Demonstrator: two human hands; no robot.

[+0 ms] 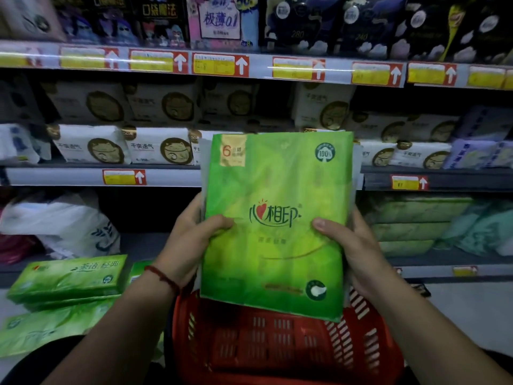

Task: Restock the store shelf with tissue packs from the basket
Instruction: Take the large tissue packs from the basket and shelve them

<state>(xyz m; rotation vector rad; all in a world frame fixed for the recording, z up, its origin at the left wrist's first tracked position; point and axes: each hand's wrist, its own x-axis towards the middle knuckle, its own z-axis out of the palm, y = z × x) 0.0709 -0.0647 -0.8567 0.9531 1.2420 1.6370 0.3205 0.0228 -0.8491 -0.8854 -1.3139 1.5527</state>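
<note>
- Green tissue pack (274, 223) was held upright at center, above the red basket (369, 337) at 6 o'clock.
- Left hand (188, 243) gripped its 9 o'clock edge and right hand (352, 248) its 3 o'clock edge, both thumbs on the front.
- More green packs (66, 279) lay stacked at 8 o'clock.

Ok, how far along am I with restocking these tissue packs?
Done: stacked pale green packs sit on the grey lower shelf, and the red plastic basket looks empty where visible. In hand: left hand and right hand grip a flat green tissue pack above it. Left: shelve that one, plus probably the loose green packs lying at the left.
</note>
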